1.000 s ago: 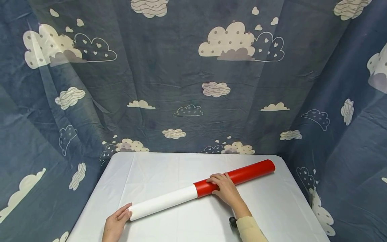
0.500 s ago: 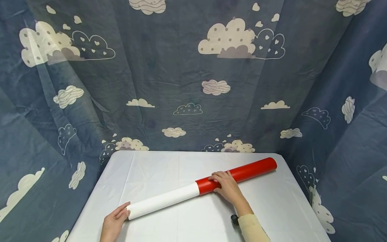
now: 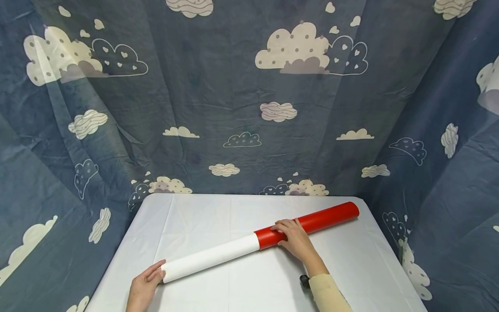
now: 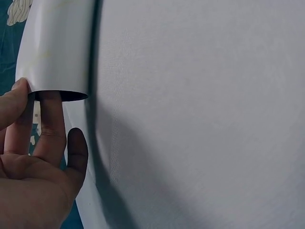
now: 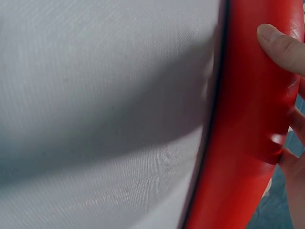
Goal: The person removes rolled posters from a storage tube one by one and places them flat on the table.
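Now slides red sleeve (image 3: 329, 218), gripped in right hand (image 3: 297, 241), farther off white tube (image 3: 210, 258) pinched in left hand (image 3: 144, 284), apparently unsheathing.

This is a fabric-walled booth set round a white-draped table (image 3: 234, 284), whose cover shows faint fold lines. Beyond the far edge hangs a dark blue curtain (image 3: 218, 86), and the same cloth carries on past the two rounded far corners and down the left and right edges, closing three sides. Its nursery-style print of spotted clouds (image 3: 294, 48), wavy-lined clouds (image 3: 278, 112) and hearts (image 3: 330, 7) looks homely, but the room behind is hidden, so home or studio cannot be told.
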`<state>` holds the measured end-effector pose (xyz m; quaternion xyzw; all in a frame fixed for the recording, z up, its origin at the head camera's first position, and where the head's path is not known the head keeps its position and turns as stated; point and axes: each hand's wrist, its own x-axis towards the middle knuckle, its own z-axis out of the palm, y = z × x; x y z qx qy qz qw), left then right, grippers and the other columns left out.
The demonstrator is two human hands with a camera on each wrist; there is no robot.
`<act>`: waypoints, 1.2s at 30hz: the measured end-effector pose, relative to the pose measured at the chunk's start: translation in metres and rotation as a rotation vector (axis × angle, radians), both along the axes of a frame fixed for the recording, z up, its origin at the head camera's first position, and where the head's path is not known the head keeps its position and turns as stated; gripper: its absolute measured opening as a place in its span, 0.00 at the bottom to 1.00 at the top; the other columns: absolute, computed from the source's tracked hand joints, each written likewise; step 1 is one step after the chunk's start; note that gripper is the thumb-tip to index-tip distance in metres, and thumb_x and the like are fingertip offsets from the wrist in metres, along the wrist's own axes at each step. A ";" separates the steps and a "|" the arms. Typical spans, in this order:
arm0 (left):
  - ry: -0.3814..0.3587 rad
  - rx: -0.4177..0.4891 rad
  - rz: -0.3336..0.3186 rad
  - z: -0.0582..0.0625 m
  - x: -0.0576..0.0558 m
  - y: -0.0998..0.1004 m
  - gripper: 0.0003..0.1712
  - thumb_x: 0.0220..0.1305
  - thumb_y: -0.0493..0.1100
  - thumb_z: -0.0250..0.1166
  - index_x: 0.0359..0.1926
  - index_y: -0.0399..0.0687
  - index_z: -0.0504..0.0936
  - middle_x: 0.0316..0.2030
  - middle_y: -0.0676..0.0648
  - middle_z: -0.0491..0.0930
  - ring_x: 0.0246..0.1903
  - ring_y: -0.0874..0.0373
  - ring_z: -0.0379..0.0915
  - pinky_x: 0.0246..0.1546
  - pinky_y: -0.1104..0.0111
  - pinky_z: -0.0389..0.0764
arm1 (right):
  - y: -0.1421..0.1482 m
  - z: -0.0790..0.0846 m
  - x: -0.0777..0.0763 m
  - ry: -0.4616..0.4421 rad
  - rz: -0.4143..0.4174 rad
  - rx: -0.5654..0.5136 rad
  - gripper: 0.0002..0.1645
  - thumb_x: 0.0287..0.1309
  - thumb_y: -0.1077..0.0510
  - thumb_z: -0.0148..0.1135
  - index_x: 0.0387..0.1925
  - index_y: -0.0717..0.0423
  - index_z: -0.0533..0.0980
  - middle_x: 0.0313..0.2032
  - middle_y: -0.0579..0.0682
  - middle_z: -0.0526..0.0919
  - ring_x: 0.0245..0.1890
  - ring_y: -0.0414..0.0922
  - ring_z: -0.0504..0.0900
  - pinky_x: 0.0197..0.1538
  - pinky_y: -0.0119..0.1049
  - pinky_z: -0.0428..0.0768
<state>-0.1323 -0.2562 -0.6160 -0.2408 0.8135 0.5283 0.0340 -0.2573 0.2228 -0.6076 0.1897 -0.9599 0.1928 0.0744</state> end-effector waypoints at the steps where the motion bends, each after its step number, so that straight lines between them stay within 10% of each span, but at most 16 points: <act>1: 0.001 0.003 -0.002 0.000 0.000 0.000 0.29 0.74 0.51 0.69 0.68 0.42 0.81 0.55 0.40 0.89 0.67 0.40 0.79 0.63 0.50 0.82 | 0.000 0.000 0.000 0.004 -0.001 -0.001 0.33 0.50 0.60 0.85 0.58 0.39 0.84 0.62 0.49 0.85 0.67 0.54 0.78 0.79 0.68 0.62; 36: -0.037 0.001 0.017 0.000 0.006 -0.028 0.33 0.71 0.54 0.70 0.68 0.39 0.80 0.58 0.34 0.86 0.64 0.37 0.80 0.51 0.60 0.89 | 0.016 -0.001 -0.003 0.021 -0.019 -0.035 0.34 0.47 0.63 0.85 0.57 0.41 0.84 0.60 0.49 0.85 0.67 0.54 0.78 0.78 0.71 0.61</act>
